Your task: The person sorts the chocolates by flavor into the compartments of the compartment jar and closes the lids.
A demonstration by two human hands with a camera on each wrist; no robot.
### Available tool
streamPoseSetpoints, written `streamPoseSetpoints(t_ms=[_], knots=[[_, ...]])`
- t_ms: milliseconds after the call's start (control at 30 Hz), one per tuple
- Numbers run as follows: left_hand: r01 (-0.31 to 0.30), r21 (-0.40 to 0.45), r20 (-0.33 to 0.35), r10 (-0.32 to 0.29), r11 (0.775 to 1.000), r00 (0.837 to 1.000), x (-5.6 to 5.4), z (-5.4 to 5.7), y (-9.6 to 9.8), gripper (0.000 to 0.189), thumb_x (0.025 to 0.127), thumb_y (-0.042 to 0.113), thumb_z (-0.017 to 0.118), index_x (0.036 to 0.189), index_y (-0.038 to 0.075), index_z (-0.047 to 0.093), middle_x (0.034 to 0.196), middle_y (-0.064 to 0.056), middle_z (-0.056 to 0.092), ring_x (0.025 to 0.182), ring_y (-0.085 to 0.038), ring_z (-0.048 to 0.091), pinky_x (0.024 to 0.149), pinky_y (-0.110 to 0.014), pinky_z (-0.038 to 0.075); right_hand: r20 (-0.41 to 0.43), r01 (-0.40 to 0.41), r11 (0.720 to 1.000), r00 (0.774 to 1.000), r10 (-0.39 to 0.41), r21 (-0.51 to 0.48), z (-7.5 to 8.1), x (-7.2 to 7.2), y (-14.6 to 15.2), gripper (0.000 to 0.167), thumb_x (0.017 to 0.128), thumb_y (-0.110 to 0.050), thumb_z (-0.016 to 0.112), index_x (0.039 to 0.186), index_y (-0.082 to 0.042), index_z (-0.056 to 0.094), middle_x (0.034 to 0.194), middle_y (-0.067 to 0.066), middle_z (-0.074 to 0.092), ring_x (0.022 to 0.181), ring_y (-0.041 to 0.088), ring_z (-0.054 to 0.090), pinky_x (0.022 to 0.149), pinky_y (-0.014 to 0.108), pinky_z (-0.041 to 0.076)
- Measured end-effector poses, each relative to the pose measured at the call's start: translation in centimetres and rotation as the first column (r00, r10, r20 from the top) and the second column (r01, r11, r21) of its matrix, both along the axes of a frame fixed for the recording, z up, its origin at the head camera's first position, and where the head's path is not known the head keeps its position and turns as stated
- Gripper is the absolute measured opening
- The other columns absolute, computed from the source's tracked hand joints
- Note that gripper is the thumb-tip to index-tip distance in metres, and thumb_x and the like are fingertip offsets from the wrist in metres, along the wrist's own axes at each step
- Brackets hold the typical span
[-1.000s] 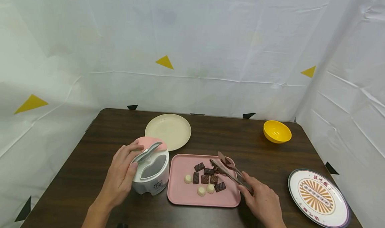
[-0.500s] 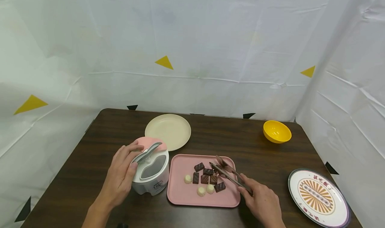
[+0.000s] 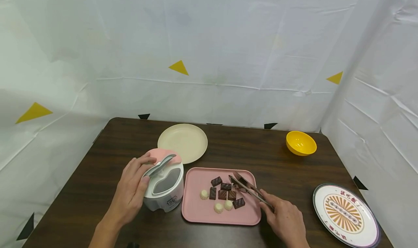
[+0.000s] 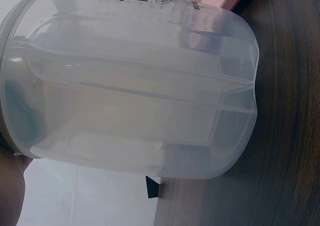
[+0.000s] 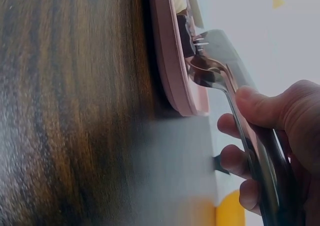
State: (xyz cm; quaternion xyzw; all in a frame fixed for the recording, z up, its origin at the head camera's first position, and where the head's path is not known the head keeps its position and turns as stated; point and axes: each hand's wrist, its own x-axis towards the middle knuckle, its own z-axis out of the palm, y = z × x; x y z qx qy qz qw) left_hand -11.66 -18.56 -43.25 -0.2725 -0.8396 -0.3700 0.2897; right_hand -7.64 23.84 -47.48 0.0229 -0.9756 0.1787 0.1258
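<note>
A pink tray (image 3: 199,217) holds several dark chocolates (image 3: 212,193) and pale, round chocolates (image 3: 218,208). My right hand (image 3: 284,215) grips metal serving tongs (image 5: 227,88), one end spoon-shaped and the other forked. Their tips reach over the tray's upper right, close together around dark pieces. Left of the tray stands a clear plastic storage jar (image 4: 135,85) marked 1500. Its lid has a pink part (image 3: 168,155) and an opening beneath a raised grey flap (image 3: 160,166). My left hand (image 3: 132,186) grips the lid's left side, thumb by the flap. In the left wrist view the jar looks hollow.
A cream plate (image 3: 183,142) lies behind the jar. At the back right is a yellow bowl (image 3: 301,143). A patterned white plate (image 3: 344,215) sits at the table's right edge. White sheeting (image 3: 215,41) hangs behind and beside the dark wooden table (image 3: 258,153).
The tongs' two ends have drawn closer together over the tray, the upper one coming down towards the chocolates. My left hand and the jar stay where they were.
</note>
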Motion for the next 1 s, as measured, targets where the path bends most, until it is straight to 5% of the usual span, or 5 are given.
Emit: streamPoseSetpoints(t_ms=[300,633,767,1000], knots=[[-0.005,-0.001,0.009,0.005,1.0,1.0,0.0,-0.1,-0.1,0.031,0.094,0.009,0.043,0.117,0.009,0.065,0.131,-0.009,0.056,0.131,-0.033,0.043,0.114,-0.052,0.016,-0.04,-0.008,1.0,0.999,0.008,-0.007,0.1,0.0,0.2,0.04,0.082,-0.027,0.08,0.12,-0.023,0.072,0.109,0.003,0.073,0.076,0.03,0.07,0.053,0.048,0.048],[-0.006,-0.002,0.014,0.006,1.0,1.0,0.0,-0.2,-0.1,0.031,0.095,0.009,0.043,0.116,0.009,0.065,0.132,-0.009,0.056,0.131,-0.033,0.043,0.113,-0.055,0.017,-0.189,-0.072,0.997,0.98,0.069,-0.009,0.6,-0.1,0.1,0.041,0.08,-0.025,0.08,0.12,-0.024,0.072,0.109,-0.001,0.073,0.072,0.025,0.071,0.05,0.042,0.048],[-0.006,-0.002,0.017,0.006,1.0,1.0,0.0,-0.2,-0.1,0.031,0.095,0.01,0.043,0.116,0.01,0.065,0.132,-0.009,0.055,0.132,-0.033,0.042,0.113,-0.055,0.016,-0.288,-0.134,0.991,0.949,0.129,0.004,1.4,-0.1,-0.4,0.044,0.078,-0.022,0.081,0.121,-0.024,0.072,0.112,-0.003,0.072,0.081,0.024,0.073,0.055,0.044,0.052],[-0.008,-0.002,0.022,0.008,1.0,1.0,0.0,-0.2,-0.1,0.03,0.095,0.01,0.043,0.116,0.01,0.065,0.133,-0.008,0.055,0.132,-0.033,0.042,0.114,-0.053,0.016,-0.442,-0.285,0.958,0.855,0.271,0.034,3.4,-0.2,-2.0,0.049,0.076,-0.017,0.081,0.124,-0.019,0.07,0.114,-0.005,0.071,0.086,0.018,0.072,0.06,0.037,0.055]])
